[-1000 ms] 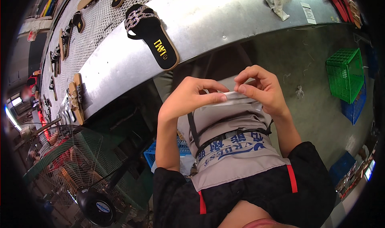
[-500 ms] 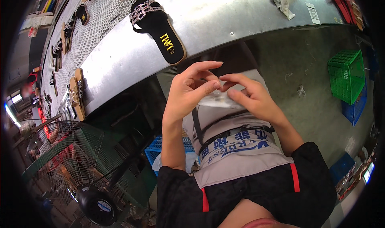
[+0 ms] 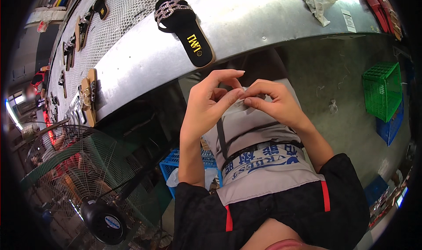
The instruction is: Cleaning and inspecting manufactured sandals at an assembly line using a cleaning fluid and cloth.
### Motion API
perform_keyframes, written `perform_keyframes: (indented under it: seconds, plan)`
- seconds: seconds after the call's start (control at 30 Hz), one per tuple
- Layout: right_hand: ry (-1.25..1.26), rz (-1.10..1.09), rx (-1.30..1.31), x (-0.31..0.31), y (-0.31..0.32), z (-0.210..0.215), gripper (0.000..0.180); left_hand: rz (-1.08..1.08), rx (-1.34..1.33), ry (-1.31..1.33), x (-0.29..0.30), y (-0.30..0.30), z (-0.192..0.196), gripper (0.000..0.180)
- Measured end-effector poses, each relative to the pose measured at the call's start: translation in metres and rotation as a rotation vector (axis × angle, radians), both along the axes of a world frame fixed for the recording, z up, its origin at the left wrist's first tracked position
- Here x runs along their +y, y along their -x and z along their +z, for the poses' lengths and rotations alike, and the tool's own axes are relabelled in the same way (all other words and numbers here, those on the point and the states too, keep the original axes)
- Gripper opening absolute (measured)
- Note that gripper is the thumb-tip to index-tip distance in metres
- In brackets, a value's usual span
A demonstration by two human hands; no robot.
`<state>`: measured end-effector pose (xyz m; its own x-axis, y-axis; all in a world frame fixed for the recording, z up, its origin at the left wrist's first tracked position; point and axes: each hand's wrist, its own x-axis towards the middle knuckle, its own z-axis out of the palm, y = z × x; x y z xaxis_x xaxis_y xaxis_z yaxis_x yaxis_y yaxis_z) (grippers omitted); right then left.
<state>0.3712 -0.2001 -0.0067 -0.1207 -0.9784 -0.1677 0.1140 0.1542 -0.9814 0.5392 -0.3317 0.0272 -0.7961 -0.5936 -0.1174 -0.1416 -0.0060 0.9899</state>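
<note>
Hands meet over the lap below the metal worktop (image 3: 263, 25). Left hand (image 3: 206, 107) and right hand (image 3: 274, 105) pinch fingertips together on something small at the grey apron (image 3: 259, 131); cannot tell what it is. Risk: a loose pinch drops it to the floor. Black sandal (image 3: 184, 28) sits near the worktop edge.
</note>
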Motion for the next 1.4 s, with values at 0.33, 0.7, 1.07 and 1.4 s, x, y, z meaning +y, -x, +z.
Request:
perform_keyframes:
  seconds: [0.33, 0.7, 1.07, 1.4]
  plan:
    - [0.338, -0.276, 0.298, 0.015, -0.002, 0.003, 0.019, -0.235, -0.317, 0.108, -0.004, 0.006, -0.011, 0.029]
    - [0.232, -0.232, 0.403, 0.020, -0.006, 0.006, 0.022, -0.182, -0.267, -0.065, 0.001, 0.005, -0.009, 0.022]
    - [0.382, -0.277, 0.708, 0.021, 0.002, 0.014, 0.015, 0.037, -0.363, -0.259, 0.009, 0.010, -0.005, 0.022]
    - [-0.024, -0.681, -0.450, -0.010, -0.004, -0.012, 0.016, 0.246, 0.242, -0.535, 0.029, 0.037, -0.056, 0.031]
